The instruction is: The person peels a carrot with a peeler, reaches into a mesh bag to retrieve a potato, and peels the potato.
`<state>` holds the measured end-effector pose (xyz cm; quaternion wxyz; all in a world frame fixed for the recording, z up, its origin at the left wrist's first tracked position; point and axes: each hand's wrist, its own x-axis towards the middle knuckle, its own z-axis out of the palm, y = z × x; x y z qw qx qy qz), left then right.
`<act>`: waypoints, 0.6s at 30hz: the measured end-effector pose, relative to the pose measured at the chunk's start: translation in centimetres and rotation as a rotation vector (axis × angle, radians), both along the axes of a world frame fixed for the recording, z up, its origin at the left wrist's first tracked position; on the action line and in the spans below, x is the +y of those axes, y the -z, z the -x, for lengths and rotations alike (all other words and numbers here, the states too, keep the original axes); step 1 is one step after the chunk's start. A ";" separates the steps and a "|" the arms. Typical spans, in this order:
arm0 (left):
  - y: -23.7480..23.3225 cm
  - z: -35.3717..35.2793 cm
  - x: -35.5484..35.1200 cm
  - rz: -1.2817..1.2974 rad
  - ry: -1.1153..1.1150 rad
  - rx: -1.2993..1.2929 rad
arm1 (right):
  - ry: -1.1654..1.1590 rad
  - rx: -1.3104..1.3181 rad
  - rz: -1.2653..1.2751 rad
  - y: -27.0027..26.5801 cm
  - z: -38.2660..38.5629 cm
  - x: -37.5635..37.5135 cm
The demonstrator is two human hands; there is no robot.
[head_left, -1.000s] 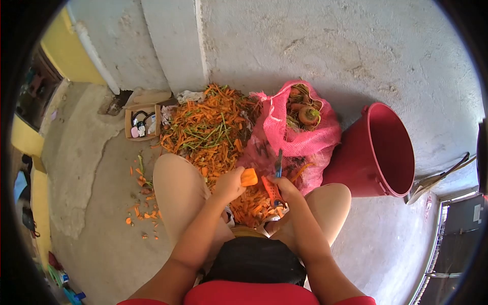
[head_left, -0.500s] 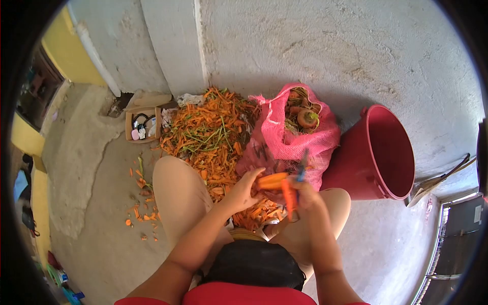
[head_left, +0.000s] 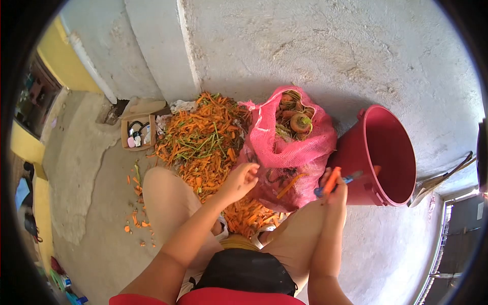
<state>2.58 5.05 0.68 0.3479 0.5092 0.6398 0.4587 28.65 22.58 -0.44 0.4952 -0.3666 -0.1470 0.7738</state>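
Observation:
My left hand [head_left: 241, 182] hovers in front of the bag with loosely curled fingers and nothing in it. In my right hand [head_left: 334, 195], beside the bucket, is a blue-handled knife [head_left: 348, 178], its grey blade blurred and pointing at the bucket. A bright orange carrot-like piece [head_left: 333, 179] stands up from the same grip. Against the bucket's rim shows another orange piece [head_left: 376, 170], in line with the blade. The pink mesh bag [head_left: 305, 147] holds carrots [head_left: 301, 123], and an orange strip [head_left: 291, 186] overlaps its front.
Carrot peelings and green stems form a heap [head_left: 203, 147] between the wall and my legs. A red bucket [head_left: 351, 178] leans tilted at the right. At the left stands a small cardboard box [head_left: 138, 140] with small items; carrot scraps [head_left: 136, 218] lie on the floor.
My right hand has moved right, to the bucket, with the knife. My left hand has let go of the carrot it was at and sits slightly further left. An orange piece now shows at the bucket's rim.

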 end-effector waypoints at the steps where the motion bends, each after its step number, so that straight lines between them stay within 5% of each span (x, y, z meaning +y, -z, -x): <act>1: -1.5 0.1 1.7 0.003 0.008 0.000 | -0.085 -0.182 0.075 -0.6 0.8 -0.4; 8: -1.9 1.6 17.6 -0.175 -0.017 0.112 | -0.087 -0.547 -0.169 4.3 1.6 2.8; 9: 0.9 2.0 20.8 -0.187 -0.031 0.029 | -0.082 -0.549 -0.172 4.2 1.9 2.8; 15: 8.3 3.8 28.9 -0.142 0.047 0.787 | -0.033 -0.750 -0.204 4.1 2.2 3.2; 18: 8.8 3.6 30.8 0.054 0.087 0.867 | 0.083 -0.721 -0.124 2.6 1.8 3.2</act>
